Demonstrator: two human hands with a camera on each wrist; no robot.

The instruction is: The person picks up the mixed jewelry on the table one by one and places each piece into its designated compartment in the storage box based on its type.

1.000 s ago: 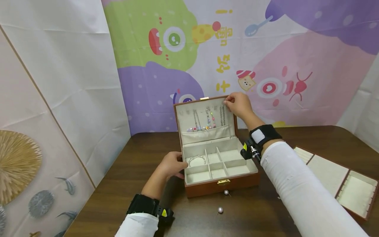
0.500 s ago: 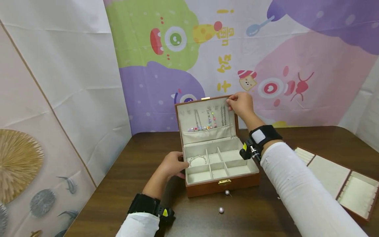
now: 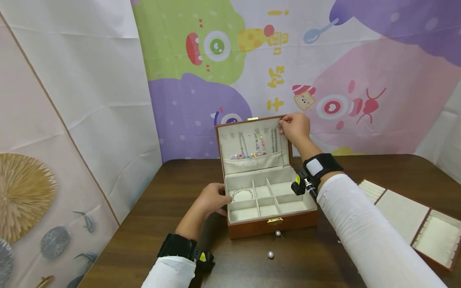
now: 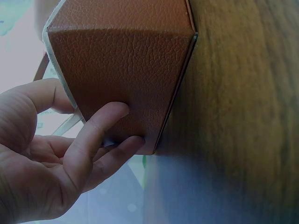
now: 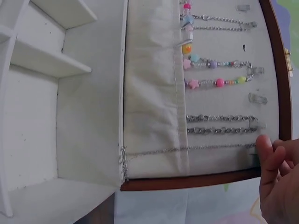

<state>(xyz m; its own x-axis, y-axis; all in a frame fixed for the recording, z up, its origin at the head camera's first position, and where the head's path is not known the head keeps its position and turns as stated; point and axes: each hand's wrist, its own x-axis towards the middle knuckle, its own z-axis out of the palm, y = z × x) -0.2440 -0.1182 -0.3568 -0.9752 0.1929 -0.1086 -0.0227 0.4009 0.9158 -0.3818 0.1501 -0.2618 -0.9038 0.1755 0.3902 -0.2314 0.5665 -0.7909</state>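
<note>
A brown leather-covered jewelry box stands with its lid up, lined in cream. My left hand grips its left wall, thumb over the rim and fingertips on the outer leather. At the lid's upper right corner, my right hand pinches the end of a thin silver chain necklace, close to a clear hook. That chain runs down across the lid pocket and bunches at the hinge. Beside it hang a thicker silver chain and beaded necklaces. A silver bracelet lies in the back left compartment.
Two pearl-headed pieces lie on the table in front of the box, one pearl close to it and another pearl nearer me. A cream-lined tray sits to the right. A cartoon cloth hangs behind the table.
The head view has shifted slightly. Both hands keep nearly the same places, and the thin chain now shows more clearly hanging below my right fingers.
</note>
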